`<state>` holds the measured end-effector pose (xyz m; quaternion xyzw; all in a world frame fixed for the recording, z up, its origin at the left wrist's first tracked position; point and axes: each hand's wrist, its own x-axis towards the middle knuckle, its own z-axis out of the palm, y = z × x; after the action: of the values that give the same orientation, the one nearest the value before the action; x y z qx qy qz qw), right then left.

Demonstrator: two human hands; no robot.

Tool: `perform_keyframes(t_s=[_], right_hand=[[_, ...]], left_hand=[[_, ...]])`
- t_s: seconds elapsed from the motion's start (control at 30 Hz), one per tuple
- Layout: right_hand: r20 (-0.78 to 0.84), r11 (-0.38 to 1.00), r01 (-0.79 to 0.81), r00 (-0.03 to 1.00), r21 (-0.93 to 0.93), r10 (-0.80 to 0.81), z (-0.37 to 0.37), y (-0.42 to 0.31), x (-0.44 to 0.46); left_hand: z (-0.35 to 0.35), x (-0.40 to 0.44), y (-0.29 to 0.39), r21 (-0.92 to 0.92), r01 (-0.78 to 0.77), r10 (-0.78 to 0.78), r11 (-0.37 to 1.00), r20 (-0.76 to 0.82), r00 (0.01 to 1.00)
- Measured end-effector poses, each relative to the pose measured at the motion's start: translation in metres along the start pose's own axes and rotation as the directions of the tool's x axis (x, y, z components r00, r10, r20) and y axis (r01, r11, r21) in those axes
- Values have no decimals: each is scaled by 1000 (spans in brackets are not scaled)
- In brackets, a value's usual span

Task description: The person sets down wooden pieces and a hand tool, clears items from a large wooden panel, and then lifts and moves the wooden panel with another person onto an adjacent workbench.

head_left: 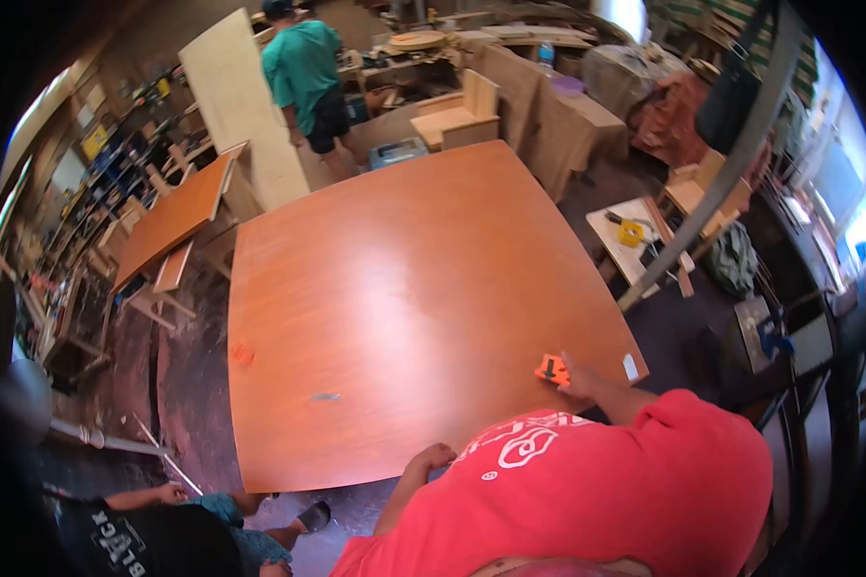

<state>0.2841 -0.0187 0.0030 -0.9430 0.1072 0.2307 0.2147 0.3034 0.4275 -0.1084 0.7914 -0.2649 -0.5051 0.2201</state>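
A large, glossy orange-brown wooden panel [385, 288] lies flat in front of me. My right hand [579, 383] is closed on a small orange tool with a black part [552, 369], held at the panel's near right; its exact kind is unclear. At the near edge, my left hand [438, 456] is curled, and anything inside it is hidden. Toward the far right corner of that edge is a white patch [630, 366]. A small grey item [326, 396] and an orange item [243, 355] are on the panel's left part.
A person in a black shirt [154, 539] is at the lower left. Behind the panel stands a person in a green shirt [303, 65], beside a tall pale board [241, 106]. A stool with a yellow tool [630, 233] and a slanting pole [731, 173] are on the right.
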Motion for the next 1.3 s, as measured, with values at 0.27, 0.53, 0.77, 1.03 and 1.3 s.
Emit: perform_keyframes(t_s=[0.27, 0.53, 0.77, 1.03, 1.3], right_hand=[[10, 985, 63, 998, 159, -65, 3, 5, 5], [-17, 991, 57, 998, 121, -55, -6, -3, 6], [25, 993, 39, 999, 110, -42, -15, -5, 10], [12, 1000, 0, 1000, 23, -1, -23, -7, -1], [-24, 985, 69, 998, 158, -66, -6, 5, -1]], left_hand=[[4, 5, -5, -114, 92, -102, 989, -78, 992], [7, 8, -5, -93, 90, -105, 992, -169, 980], [-4, -11, 10, -94, 20, -33, 995, -139, 990], [1, 7, 0, 45, 64, -63, 997, -36, 997], [2, 6, 3, 59, 120, -118, 991, -34, 992]])
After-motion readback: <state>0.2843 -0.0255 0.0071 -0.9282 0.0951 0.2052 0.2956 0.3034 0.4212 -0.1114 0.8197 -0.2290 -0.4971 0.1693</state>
